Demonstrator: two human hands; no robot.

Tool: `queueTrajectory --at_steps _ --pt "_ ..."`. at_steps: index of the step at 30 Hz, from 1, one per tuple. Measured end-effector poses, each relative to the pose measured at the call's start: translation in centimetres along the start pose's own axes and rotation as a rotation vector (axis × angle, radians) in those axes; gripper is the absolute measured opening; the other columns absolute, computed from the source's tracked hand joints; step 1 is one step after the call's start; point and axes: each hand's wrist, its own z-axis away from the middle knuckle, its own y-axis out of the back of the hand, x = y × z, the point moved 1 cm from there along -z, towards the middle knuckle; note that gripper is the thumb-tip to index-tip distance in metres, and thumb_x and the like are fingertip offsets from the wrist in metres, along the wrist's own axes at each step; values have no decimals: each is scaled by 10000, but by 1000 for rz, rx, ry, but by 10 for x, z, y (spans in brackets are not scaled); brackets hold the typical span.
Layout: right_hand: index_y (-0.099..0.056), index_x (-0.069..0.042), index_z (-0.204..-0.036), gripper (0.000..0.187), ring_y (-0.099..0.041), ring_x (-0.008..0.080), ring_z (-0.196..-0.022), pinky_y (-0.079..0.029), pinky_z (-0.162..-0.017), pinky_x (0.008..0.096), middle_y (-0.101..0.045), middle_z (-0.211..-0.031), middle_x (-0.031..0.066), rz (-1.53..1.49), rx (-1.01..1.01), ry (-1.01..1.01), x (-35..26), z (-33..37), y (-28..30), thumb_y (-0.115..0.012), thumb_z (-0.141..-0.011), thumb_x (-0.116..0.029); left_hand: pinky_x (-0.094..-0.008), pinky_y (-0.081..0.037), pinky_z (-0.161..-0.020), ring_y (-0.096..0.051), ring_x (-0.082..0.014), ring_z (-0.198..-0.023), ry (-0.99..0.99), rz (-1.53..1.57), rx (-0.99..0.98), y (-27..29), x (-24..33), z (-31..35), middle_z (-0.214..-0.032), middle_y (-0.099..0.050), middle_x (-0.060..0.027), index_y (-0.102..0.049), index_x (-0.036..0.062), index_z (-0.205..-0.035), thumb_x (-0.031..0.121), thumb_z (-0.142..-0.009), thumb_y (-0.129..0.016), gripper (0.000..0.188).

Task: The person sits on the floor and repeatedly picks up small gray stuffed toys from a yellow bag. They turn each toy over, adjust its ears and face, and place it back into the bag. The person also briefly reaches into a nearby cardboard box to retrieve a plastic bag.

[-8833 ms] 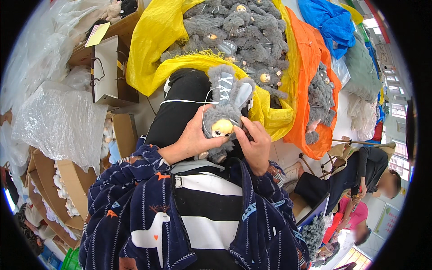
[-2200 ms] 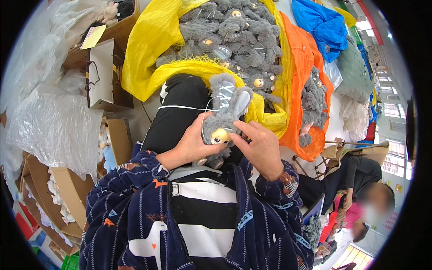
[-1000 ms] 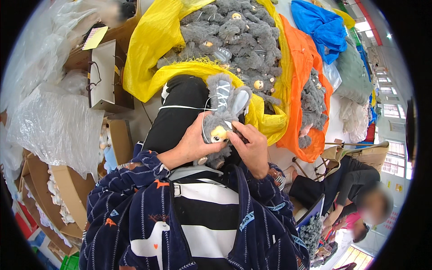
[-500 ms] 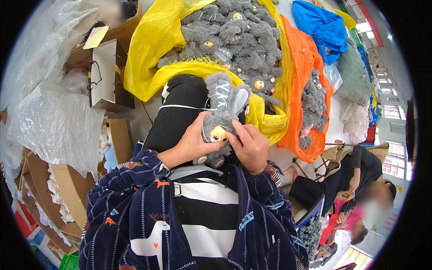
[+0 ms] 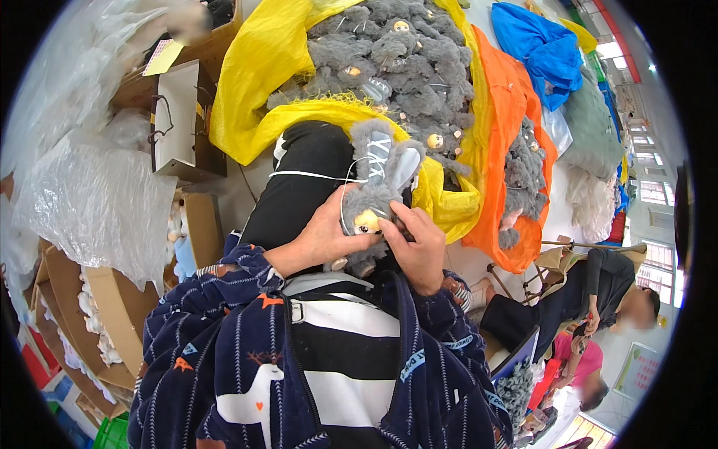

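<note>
A grey plush doll (image 5: 367, 197) with long rabbit ears and a small yellow-framed face lies over my lap, ears pointing away from me. One ear carries white criss-cross lacing; the other has a smooth pale lining. My left hand (image 5: 318, 236) grips the doll's left side, its thumb just below the face. Thumb and forefinger of my right hand (image 5: 420, 248) pinch at the right edge of the face; whatever lies between those fingertips is too small to make out. A white cord (image 5: 310, 175) runs from the left across to the doll and loops by its head.
Beyond my knees a yellow sack (image 5: 250, 82) holds many similar grey dolls. An orange sack (image 5: 497, 90) with more stands to its right. On the left are a paper bag (image 5: 176, 123), clear plastic sheeting (image 5: 90, 209) and cardboard boxes (image 5: 120, 314). Two people sit at the right.
The whole view has shifted slightly. My right fingers have moved a little over the doll's face, while both hands stay on the doll.
</note>
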Motion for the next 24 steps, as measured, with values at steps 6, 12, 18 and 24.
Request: queueTrajectory --at_steps 6,12,18,24 --pt "-606 -8 -974 295 -545 169 -582 -438 -525 261 -546 -706 96 -211 -11 3 4 5 -10 -690 -694 -51 -300 -422 -853 -524 -176 -985 -62 17 -32 3 0 -1 -1065 -536 -119 -372 0 -1210 197 -701 -714 644" --pt "-602 -3 -991 330 -516 139 -560 -425 -511 235 -529 -694 76 -218 17 65 -10 -1 -6 -702 -678 -39 -289 -422 -852 -529 -164 -973 -16 44 -16 2 1 0 -1049 -545 -104 -381 14 -1203 198 -675 -732 660" --pt "-609 -22 -973 294 -512 152 -550 -417 -494 251 -519 -675 76 -53 13 -48 -2 4 13 -704 -702 -80 -285 -419 -862 -523 -160 -981 -7 10 3 1 -1 -1 -1058 -537 -104 -364 11 -1209 174 -646 -736 694" --pt "-619 -50 -967 258 -558 229 -575 -441 -498 288 -545 -694 87 111 -96 88 -3 1 15 -678 -738 -154 -283 -416 -867 -520 -157 -987 13 16 -14 1 2 -1 -1068 -533 -104 -350 6 -1219 172 -648 -734 708"
